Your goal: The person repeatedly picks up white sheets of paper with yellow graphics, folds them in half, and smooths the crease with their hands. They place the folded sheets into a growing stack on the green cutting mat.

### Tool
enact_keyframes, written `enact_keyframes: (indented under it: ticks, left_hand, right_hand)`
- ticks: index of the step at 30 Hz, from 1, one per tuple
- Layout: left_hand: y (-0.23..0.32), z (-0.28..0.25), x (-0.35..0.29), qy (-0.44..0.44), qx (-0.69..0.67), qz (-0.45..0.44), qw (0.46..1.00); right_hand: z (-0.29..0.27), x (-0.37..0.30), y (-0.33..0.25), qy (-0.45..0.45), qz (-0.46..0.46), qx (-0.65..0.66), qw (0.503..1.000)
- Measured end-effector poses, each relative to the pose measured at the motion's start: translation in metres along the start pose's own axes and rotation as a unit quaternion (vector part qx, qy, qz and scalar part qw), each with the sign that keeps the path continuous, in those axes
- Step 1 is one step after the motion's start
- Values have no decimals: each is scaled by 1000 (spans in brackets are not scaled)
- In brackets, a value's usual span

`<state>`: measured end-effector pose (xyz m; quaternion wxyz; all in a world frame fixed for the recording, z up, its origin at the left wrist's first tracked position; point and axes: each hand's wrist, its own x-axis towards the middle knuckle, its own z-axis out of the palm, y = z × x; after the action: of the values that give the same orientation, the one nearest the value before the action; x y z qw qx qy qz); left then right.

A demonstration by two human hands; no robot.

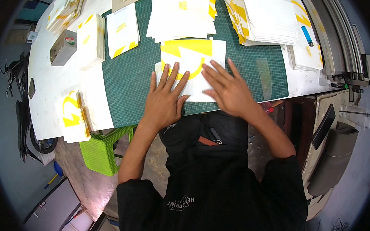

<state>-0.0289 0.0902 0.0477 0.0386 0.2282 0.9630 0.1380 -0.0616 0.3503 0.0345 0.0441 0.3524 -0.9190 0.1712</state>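
A white paper sheet with bold yellow shapes [192,55] lies on the green cutting mat [127,91] in front of me. My left hand [164,95] rests flat on its left part, fingers spread. On its right part lies my right hand [229,88], fingers stretched out too. Neither hand grips anything. Another paper edge shows under the sheet's left side; how many layers there are I cannot tell. Just beyond is a loose pile of white and yellow sheets [180,17], with a smaller white and yellow stack [123,30] to its left.
Thick paper stacks stand at the right [270,21] and left [90,43]. A blue cutter or lighter [307,36] lies on a right-hand stack. Beside the left stack sits a grey box [63,48]. Another stack [73,117] overhangs the table's front-left edge, above a green stool [99,153].
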Motion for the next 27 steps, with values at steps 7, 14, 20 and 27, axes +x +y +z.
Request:
enact_keyframes:
  ticks: [7, 14, 20, 27]
  left_hand:
    - [-1, -1, 0, -16, 12, -9, 1000]
    - [27, -1, -21, 12, 12, -31, 999]
    - [24, 6, -6, 26, 40, -27, 999]
    - [1, 3, 52, 13, 7, 101, 995]
  right_hand:
    - [10, 40, 50, 48, 31, -62, 996]
    - [-9, -5, -1, 88, -5, 45, 995]
    - [0, -28, -20, 3, 25, 60, 998]
    - [-5, -23, -12, -28, 9, 43, 999]
